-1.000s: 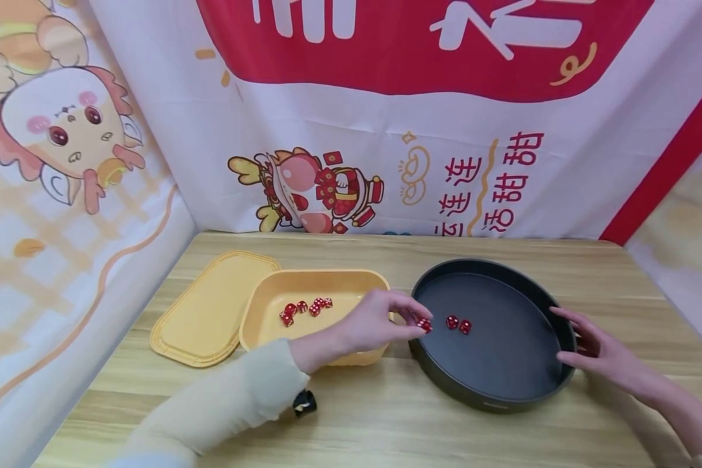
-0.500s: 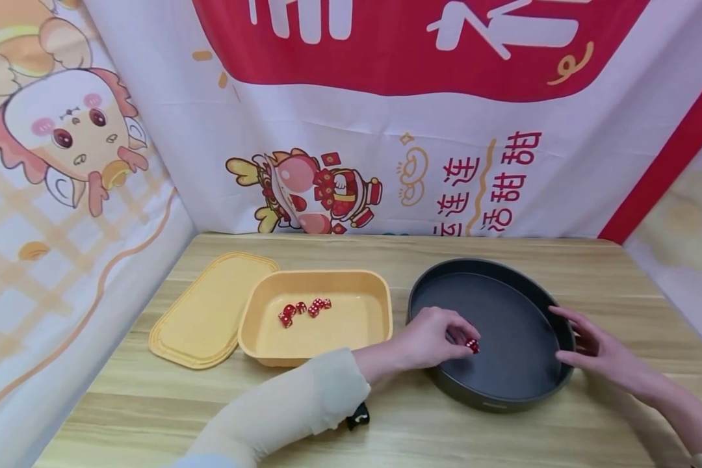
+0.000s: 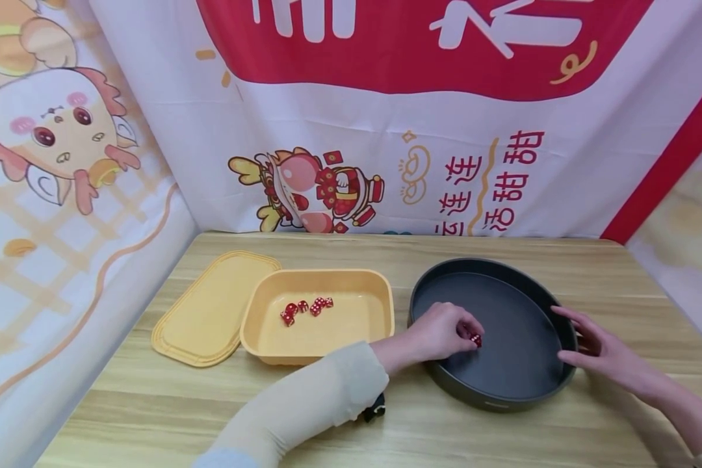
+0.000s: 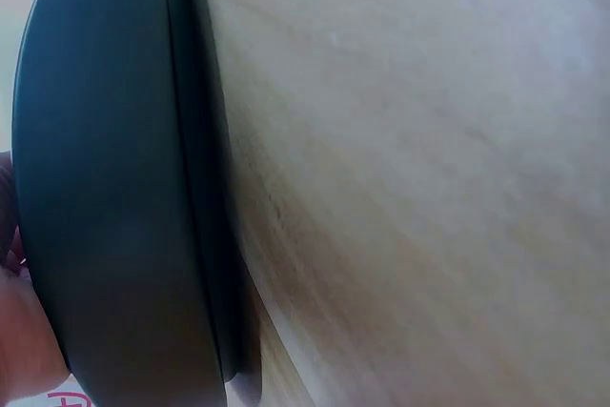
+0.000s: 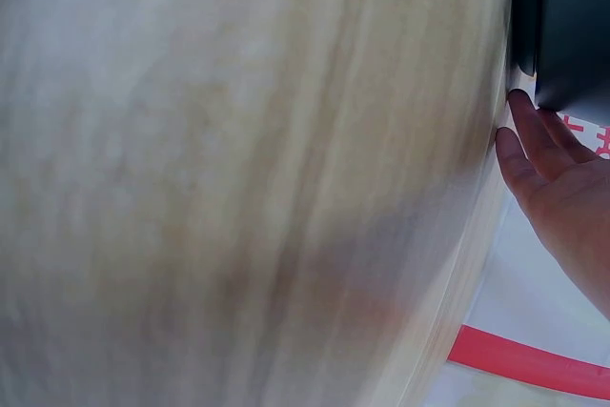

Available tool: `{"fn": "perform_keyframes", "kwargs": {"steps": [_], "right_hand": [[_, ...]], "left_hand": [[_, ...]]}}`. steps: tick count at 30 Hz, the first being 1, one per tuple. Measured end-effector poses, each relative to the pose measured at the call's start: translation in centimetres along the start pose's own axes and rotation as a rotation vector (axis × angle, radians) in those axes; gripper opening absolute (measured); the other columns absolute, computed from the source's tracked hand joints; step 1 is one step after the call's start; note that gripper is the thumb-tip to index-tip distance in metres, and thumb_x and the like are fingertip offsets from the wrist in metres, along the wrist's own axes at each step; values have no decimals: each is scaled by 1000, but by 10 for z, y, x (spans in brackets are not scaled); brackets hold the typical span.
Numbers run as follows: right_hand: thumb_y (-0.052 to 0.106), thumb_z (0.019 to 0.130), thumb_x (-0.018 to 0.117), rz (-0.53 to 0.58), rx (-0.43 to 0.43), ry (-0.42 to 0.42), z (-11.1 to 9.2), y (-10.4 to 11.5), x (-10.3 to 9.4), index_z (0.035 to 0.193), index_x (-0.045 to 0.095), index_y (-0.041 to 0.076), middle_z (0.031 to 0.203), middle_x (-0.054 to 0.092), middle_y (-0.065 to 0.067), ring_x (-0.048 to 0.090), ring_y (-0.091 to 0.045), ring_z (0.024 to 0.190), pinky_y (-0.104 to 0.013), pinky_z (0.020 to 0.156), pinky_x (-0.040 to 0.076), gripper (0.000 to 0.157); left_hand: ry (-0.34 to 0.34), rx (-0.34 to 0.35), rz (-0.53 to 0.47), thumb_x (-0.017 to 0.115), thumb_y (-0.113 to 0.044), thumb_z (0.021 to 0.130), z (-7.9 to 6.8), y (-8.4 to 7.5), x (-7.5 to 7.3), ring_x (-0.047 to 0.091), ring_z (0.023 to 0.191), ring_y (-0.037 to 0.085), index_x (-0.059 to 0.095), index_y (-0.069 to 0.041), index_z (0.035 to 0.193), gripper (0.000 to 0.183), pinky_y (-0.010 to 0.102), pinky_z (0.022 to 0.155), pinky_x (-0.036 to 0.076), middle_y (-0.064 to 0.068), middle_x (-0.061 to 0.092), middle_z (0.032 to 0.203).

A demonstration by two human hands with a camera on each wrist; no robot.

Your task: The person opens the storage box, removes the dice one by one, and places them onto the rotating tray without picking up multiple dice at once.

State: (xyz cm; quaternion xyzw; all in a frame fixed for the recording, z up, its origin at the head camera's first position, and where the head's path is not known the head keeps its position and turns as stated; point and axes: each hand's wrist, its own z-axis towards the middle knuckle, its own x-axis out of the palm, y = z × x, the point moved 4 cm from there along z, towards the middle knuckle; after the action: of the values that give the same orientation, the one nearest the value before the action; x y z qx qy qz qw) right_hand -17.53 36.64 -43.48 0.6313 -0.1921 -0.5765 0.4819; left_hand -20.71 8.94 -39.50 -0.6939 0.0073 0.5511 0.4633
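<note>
My left hand (image 3: 443,330) is inside a round black pan (image 3: 515,357), low over its left part. Thumb and fingers pinch a red die with white dots (image 3: 476,340). The pan's floor behind that hand is hidden. At the pan's right side, my right hand (image 3: 599,351) holds the rim, thumb and index finger over it. In the right wrist view, the other fingers (image 5: 538,140) lie along the pan's outside. Several red dice (image 3: 316,307) sit in a yellow plastic box (image 3: 351,351) left of the pan. The left wrist view shows mainly the pan's outer wall (image 4: 105,188).
A yellow lid (image 3: 210,312) lies left of the box, its edge beside the box's wall. All stand on a wooden table (image 3: 169,416). Printed cloth (image 3: 199,130) hangs behind and at the sides. A small black object (image 3: 376,408) shows at the left sleeve.
My left hand has moved right from the pan's left rim into the pan, still pinching the die, and now covers where two dice lay. The right hand stays at the rim.
</note>
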Motion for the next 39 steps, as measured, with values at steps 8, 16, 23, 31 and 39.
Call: {"fn": "perform_keyframes", "kwargs": {"steps": [8,16,23,31,39], "right_hand": [[-7,89,62,8,-24,4,0,1,0,150,30,5,137,36,24,40,14,115,-8,84,41,70],[-8,89,63,0,-29,2,1,1,1,150,30,5,137,37,24,41,14,115,-8,84,41,71],[-8,89,63,-8,-28,-6,0,1,1,150,30,5,134,37,25,43,13,113,-8,83,41,71],[-9,89,62,-2,-30,-2,0,1,2,150,30,5,136,37,25,42,13,114,-8,84,41,71],[-8,89,62,-11,-17,3,0,1,1,151,30,7,136,35,26,40,15,114,-7,84,40,71]], "left_hand": [[-6,-24,-21,78,-13,83,-4,-2,-3,55,69,-9,76,-14,101,18,8,67,42,-11,68,83],[-17,3,-122,78,-10,83,-16,-2,-22,57,71,-8,76,-13,103,20,9,69,45,-6,70,89],[-11,11,-171,76,-8,85,-36,3,-52,58,76,-3,74,-8,105,21,13,67,49,-1,69,97],[-61,26,-222,75,-4,84,-69,22,-82,61,80,3,73,-5,103,18,17,72,52,1,69,95],[-148,-8,-227,76,-2,83,-109,58,-118,64,81,8,73,-3,102,19,22,71,55,6,71,96]]}}
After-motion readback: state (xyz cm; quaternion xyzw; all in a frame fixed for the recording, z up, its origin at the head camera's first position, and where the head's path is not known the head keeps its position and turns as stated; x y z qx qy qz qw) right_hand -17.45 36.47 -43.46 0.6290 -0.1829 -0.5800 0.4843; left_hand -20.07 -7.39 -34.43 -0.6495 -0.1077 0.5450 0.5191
